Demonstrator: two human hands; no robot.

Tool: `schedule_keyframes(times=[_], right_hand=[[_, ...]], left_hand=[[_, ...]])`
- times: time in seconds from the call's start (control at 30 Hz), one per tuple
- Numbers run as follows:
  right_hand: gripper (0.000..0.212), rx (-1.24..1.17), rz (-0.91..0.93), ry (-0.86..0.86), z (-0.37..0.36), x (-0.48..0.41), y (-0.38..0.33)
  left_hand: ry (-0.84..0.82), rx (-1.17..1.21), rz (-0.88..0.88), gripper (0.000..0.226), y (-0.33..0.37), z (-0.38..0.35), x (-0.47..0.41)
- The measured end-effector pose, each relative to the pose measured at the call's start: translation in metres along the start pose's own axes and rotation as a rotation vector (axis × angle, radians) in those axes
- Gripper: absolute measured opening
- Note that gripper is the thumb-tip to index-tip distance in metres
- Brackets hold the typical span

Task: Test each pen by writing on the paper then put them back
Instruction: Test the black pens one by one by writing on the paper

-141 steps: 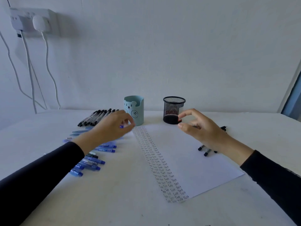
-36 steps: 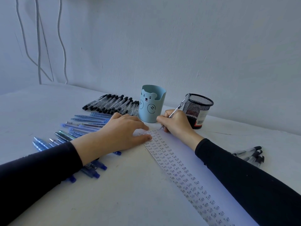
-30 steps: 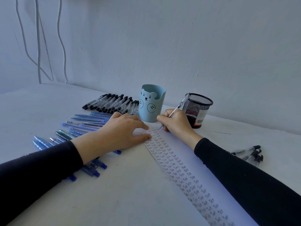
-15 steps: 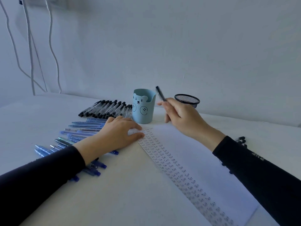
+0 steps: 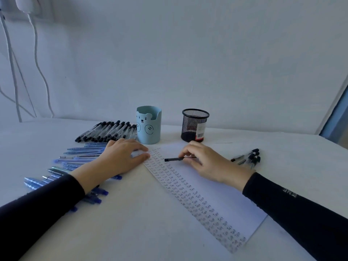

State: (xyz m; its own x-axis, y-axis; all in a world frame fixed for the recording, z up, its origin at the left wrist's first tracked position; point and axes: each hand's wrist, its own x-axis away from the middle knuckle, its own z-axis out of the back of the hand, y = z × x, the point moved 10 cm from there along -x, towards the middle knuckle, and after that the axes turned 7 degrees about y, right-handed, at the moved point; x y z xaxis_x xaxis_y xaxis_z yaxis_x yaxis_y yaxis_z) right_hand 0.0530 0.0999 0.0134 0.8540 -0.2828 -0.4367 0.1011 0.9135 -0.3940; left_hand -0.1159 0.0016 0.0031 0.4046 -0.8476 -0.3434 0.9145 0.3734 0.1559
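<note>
Spreading across most of the view, the white counter carries everything. On it lies the paper, a thin sheet with columns of the word "Test" running down its left edge. It looks light and limp enough to slide or buckle under a nib unless it is pinned.

Left of the sheet a fan of blue pens lies flat, and behind it a tight row of black-capped pens. A pale blue bear cup and a black mesh cup stand upright at the sheet's far edge, apart from each other. I cannot see any pens inside either.

The left grip is released and lies flat, its straight fingers pressing the paper's top left corner while the wrist rests over some blue pens. The right grip is closed around the pen, pinching it near one end. The shaft lies level over the paper, black end pointing left; whether that end is the cap or the tip I cannot tell.

A small cluster of black pens lies just right of the sheet.

The pen should be light, stiff and smooth-barrelled, and round enough to roll if laid down loosely. A pinch nearer mid-barrel would probably steady it best.
</note>
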Motion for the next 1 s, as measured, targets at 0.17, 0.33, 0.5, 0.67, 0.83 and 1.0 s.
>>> schedule_keyframes(times=[0.17,0.33,0.5,0.67,0.83,1.0], right_hand=[[0.023,-0.011,-0.018,-0.04,-0.004,0.001,0.004],[0.039,-0.044,-0.181,-0.036,0.029,0.011,0.024],[0.047,-0.032,-0.381,0.052,0.077,0.053,0.074],[0.031,0.021,-0.46,-0.008,0.078,0.091,0.113],[0.055,0.159,-0.477,-0.069,0.066,0.087,0.114],[0.051,0.211,-0.517,-0.083,0.049,0.061,0.112]], left_hand=[[0.015,0.004,-0.008,0.043,0.0,0.001,-0.001],[0.143,0.063,-0.121,0.061,0.009,0.016,0.002],[0.131,0.216,-0.231,0.043,0.04,0.02,0.003],[0.102,0.268,-0.311,0.032,0.075,0.013,0.003],[0.088,0.3,-0.349,0.029,0.091,0.004,-0.002],[0.248,0.302,-0.373,0.02,0.083,0.027,-0.001]])
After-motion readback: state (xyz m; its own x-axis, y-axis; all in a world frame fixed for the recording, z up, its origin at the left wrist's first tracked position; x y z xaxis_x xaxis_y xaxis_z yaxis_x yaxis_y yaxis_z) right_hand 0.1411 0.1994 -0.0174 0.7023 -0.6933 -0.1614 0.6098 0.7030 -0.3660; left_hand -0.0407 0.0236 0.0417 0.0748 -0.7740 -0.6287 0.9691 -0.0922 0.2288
